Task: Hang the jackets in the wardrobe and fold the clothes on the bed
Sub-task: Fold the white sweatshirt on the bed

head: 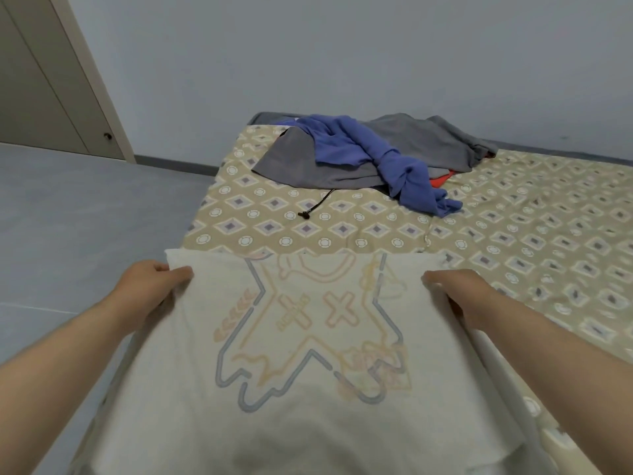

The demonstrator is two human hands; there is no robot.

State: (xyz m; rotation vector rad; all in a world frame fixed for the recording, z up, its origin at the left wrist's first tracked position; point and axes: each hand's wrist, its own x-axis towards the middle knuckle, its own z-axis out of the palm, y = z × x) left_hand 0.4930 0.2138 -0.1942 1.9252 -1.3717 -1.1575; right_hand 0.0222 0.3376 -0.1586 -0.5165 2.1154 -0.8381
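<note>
– White cotton, is it? How many pieces does the person hold?
– One: a white T-shirt with a pastel outline print (308,337), stretched flat between two bare hands over the near end of the bed.
– Both hands grasping it?
– Yes. The left hand (150,282) pinches the shirt's left edge, thumb on top. The right hand (455,289) has its fingers curled over the right edge; its thumb is hidden.
– And on the bed with the beige diamond-patterned sheet (513,217)?
– One heap at the far end, well apart from the shirt. I count three pieces: one crumpled grey garment (342,166), one twisted blue garment (376,156) lying across it, and one red-orange scrap (442,178) peeking from under them.
– Anything else?
– One black drawcord (315,204) trailing from the grey piece, and one beige panelled door (41,80) at the far left.
</note>
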